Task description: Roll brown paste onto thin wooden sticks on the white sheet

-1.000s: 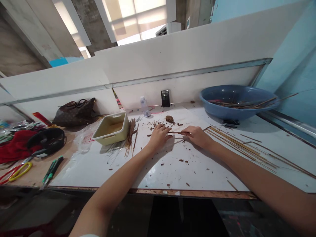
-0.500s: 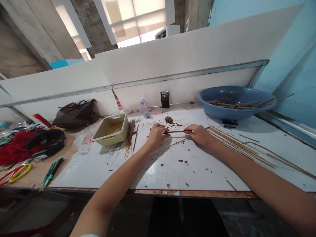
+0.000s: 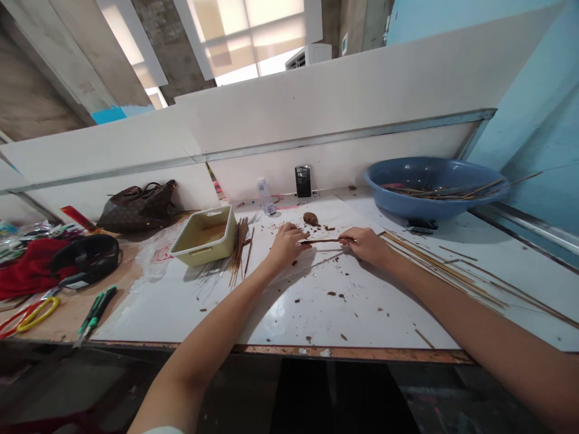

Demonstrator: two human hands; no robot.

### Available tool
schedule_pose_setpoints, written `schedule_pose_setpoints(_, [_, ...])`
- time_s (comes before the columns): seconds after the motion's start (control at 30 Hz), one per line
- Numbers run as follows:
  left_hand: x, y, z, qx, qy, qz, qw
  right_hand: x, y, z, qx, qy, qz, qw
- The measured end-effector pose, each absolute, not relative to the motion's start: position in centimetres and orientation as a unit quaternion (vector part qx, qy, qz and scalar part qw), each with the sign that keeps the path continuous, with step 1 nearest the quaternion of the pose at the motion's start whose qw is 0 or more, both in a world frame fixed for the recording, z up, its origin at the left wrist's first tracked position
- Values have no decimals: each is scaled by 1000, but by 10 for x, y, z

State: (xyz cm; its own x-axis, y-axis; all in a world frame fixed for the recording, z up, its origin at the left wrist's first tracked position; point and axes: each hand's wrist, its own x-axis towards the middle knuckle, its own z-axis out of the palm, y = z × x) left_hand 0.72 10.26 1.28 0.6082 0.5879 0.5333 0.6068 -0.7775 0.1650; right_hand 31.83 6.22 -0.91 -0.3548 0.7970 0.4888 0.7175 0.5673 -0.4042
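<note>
Between my two hands a thin brown stick [image 3: 324, 241] is stretched level, just above the white board. My left hand [image 3: 286, 242] pinches its left end, and my right hand [image 3: 362, 242] has closed fingers on its right end. Behind the hands sits a brown lump [image 3: 310, 219] of clay-like material, with brown crumbs [image 3: 332, 293] scattered around and in front. A bundle of thin brown sticks [image 3: 239, 247] lies left of my left hand. Longer tan strips [image 3: 438, 265] lie beside my right forearm.
A yellow-green bin [image 3: 203, 236] with liquid-looking brown contents stands at left, and a blue basin [image 3: 434, 208] holding sticks at back right. A bottle [image 3: 266, 196] and a phone [image 3: 303, 181] are by the partition. Pliers [image 3: 96, 313], scissors [image 3: 38, 314] and a handbag [image 3: 138, 207] sit far left.
Both hands hold the stick in nearly the same place. The fingers of my left hand have lifted slightly; the view has shifted a very little.
</note>
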Motion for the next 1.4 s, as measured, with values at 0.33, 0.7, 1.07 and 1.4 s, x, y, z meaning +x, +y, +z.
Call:
schedule_pose_setpoints(0.33, [7,102,15,-917,-294,-268,23,319,64,-12,-476,-812,66,332])
schedule_pose_setpoints(0.7, [7,99,20,-916,-281,-286,19,318,64,-13,-480,-812,67,325])
schedule_pose_setpoints(1.07, [1,107,24,-904,-340,-259,-7,319,64,-14,-470,-814,60,336])
schedule_pose_setpoints(1.4, [3,109,19,-889,-361,-272,-64,319,65,-15,-464,-822,53,325])
